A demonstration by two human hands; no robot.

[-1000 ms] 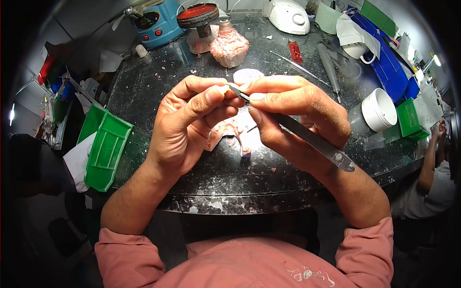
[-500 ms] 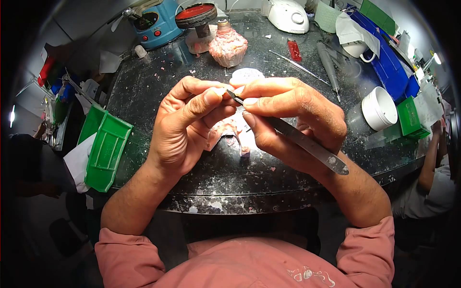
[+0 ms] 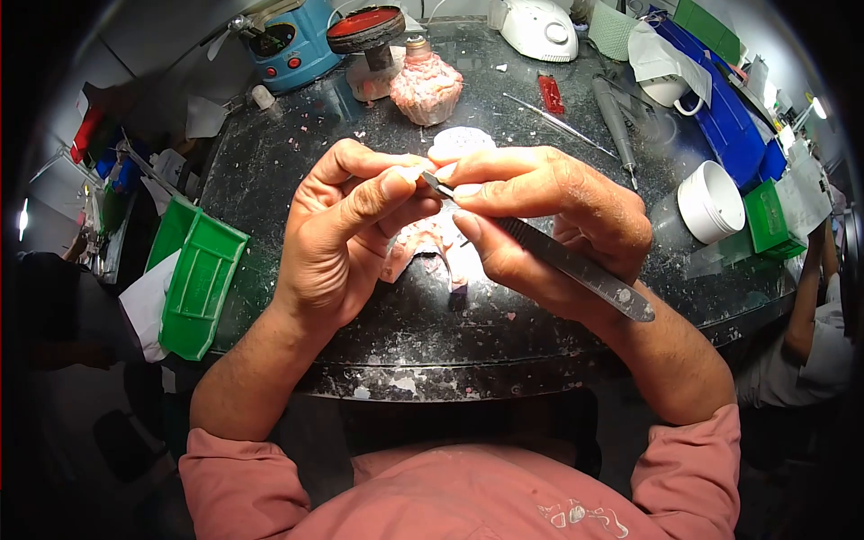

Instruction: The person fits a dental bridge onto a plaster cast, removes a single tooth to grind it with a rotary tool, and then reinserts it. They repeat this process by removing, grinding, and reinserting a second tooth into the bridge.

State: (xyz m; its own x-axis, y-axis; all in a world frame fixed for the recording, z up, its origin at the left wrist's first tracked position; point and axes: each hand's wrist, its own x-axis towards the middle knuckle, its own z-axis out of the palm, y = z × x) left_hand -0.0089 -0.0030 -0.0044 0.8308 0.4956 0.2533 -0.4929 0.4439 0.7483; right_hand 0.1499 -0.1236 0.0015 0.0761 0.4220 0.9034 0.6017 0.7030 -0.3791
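Note:
My left hand (image 3: 346, 225) pinches a small whitish piece (image 3: 419, 171) between thumb and fingertips; it looks like a denture tooth, but mostly my fingers cover it. In my right hand (image 3: 562, 216) is a scalpel (image 3: 585, 270) with a flat metal handle, gripped like a pen. Its blade tip points left and meets the small piece, or comes very near it. Under the hands lies a pink and white dental model (image 3: 423, 238), partly hidden. Just behind the fingertips a round white object (image 3: 463, 141) rests on the black table (image 3: 360, 346).
At the back stand a blue machine (image 3: 301, 49), a wax-coated burner (image 3: 427, 90), a red-topped stand (image 3: 366, 29) and a white device (image 3: 537, 31). A thin metal tool (image 3: 558, 123), handpiece (image 3: 616, 130) and white tub (image 3: 711, 202) lie right. Left is a green tray (image 3: 202, 283).
The scalpel has turned slightly, so its blade catches more light, and my right hand has shifted a little. My left hand keeps its pinch almost in place.

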